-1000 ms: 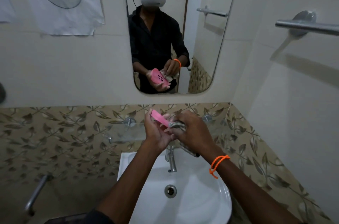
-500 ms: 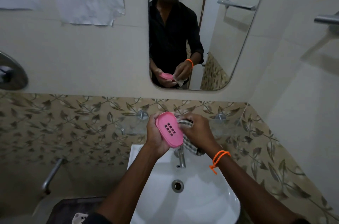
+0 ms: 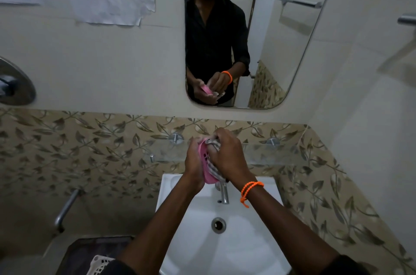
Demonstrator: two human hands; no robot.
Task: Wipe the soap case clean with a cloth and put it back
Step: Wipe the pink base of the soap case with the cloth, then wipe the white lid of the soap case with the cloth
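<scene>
Right hand (image 3: 227, 157) now grips the checked grey cloth (image 3: 212, 163) inside the pink slotted plastic soap case (image 3: 206, 166), which half a second ago was uncovered. Left hand (image 3: 194, 163) grips the case from behind, so wiping's underway.

We record a pink soap case (image 3: 206, 170) with dark slots. The cloth (image 3: 213, 167) against it shows a grey-and-white check. An orange beaded band (image 3: 249, 189) circles the right wrist. The sink (image 3: 247, 241) is white, its tap (image 3: 224, 193) and drain (image 3: 218, 225) silver. The lower wall tiles (image 3: 90, 151) carry a grey-brown leaf pattern on beige; the upper wall (image 3: 101, 67) is plain cream. The mirror (image 3: 281, 49) reflects a black shirt.
</scene>
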